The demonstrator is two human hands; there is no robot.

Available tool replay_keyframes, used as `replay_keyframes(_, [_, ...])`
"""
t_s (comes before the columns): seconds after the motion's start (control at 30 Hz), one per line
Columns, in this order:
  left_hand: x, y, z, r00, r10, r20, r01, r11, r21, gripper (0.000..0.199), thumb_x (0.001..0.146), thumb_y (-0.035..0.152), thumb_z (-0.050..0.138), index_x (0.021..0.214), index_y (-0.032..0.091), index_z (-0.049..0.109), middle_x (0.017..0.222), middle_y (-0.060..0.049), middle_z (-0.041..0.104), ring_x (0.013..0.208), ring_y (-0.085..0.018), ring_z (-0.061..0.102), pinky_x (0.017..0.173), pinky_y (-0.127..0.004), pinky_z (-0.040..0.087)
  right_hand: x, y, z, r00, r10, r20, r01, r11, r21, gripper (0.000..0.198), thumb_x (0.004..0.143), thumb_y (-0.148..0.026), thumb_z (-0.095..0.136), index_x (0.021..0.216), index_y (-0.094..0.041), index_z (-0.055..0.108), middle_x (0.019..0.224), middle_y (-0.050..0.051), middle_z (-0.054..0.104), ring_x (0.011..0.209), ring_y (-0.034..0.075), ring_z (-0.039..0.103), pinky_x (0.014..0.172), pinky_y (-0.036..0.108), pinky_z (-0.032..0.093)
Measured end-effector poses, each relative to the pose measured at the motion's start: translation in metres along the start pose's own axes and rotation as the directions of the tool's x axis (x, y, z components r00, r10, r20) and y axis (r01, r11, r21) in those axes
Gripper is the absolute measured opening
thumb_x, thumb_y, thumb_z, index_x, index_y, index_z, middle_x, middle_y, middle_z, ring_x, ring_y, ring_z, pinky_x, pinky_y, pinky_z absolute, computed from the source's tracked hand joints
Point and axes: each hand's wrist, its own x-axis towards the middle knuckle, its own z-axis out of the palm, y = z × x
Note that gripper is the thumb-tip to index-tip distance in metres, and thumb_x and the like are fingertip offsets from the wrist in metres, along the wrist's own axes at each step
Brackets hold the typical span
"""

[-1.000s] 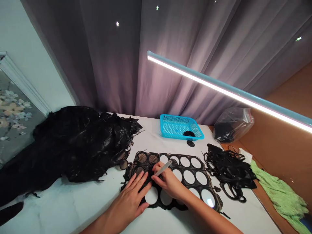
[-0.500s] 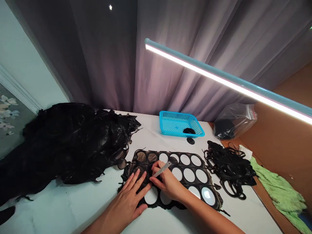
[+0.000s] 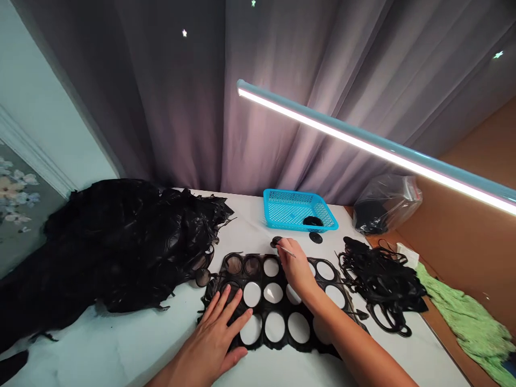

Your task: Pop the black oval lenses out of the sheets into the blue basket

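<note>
A black rubbery sheet [image 3: 263, 305] with rows of round openings lies on the white table; many openings show white, a few still hold dark discs. My left hand [image 3: 220, 322] rests flat on its left part, fingers spread. Beyond the sheet's far edge, my right hand [image 3: 297, 263] is closed on a thin black disc [image 3: 276, 242], pinched at the fingertips. A slim flat metal tool [image 3: 287, 251] also sits in that hand, sticking out to the right; its working end is hidden. Another black disc [image 3: 315, 237] lies just before the blue basket [image 3: 298, 209].
A large heap of black sheets [image 3: 121, 247] covers the table's left side. To the right lies a tangle of black scraps [image 3: 381, 279], with a green cloth [image 3: 463, 317] and a clear plastic bag [image 3: 387, 201] past it. A lit tube lamp [image 3: 363, 137] hangs overhead.
My right hand has moved from the middle of the sheet up and away to its far edge, carrying a black disc. An opening beside my left hand now shows white. My left hand stays put.
</note>
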Motion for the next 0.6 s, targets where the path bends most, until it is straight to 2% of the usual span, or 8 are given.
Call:
replay_keyframes(0.1, [0.017,-0.004,-0.003,0.998,-0.053,-0.036,0.053,0.999,-0.006,0.047,0.094,0.039,0.058,0.138,0.026,0.049,0.141,-0.008,0.052,0.136,-0.033,0.039,0.107,-0.054,0.04,0.002,-0.009,0.008,0.988,-0.088,0.129,0.079,0.994,0.071,0.021,0.098,-0.016,0.039,0.082,-0.02,0.052,0.084,0.005,0.057,0.078,0.02,0.05,0.069,0.03,0.04])
replay_keyframes(0.23, [0.036,-0.016,0.005,0.994,-0.076,-0.073,0.077,0.997,0.007,0.056,0.094,0.034,0.059,0.144,0.017,0.041,0.151,-0.015,0.038,0.139,-0.032,0.036,0.107,-0.049,0.041,-0.008,-0.02,0.023,0.938,-0.15,0.312,0.075,0.968,0.242,0.013,0.096,-0.015,0.048,0.085,-0.019,0.053,0.085,0.003,0.059,0.076,0.017,0.053,0.07,0.028,0.042])
replay_keyframes(0.37, [0.037,-0.023,0.016,0.994,-0.097,-0.042,0.098,0.995,0.018,0.062,0.093,0.032,0.061,0.148,0.023,0.034,0.156,-0.012,0.031,0.142,-0.033,0.027,0.109,-0.051,0.038,-0.009,-0.017,0.026,0.928,-0.139,0.347,0.001,0.93,0.369,0.013,0.096,-0.021,0.051,0.083,-0.019,0.055,0.089,0.002,0.058,0.081,0.016,0.055,0.075,0.029,0.044])
replay_keyframes(0.6, [0.036,-0.024,0.015,0.994,-0.109,-0.022,0.109,0.994,0.002,0.061,0.092,0.035,0.06,0.147,0.027,0.036,0.156,-0.009,0.03,0.142,-0.036,0.026,0.107,-0.055,0.038,-0.008,-0.016,0.028,0.925,-0.132,0.357,-0.017,0.923,0.384,0.014,0.095,-0.022,0.054,0.081,-0.019,0.057,0.092,0.003,0.056,0.087,0.018,0.054,0.08,0.032,0.044])
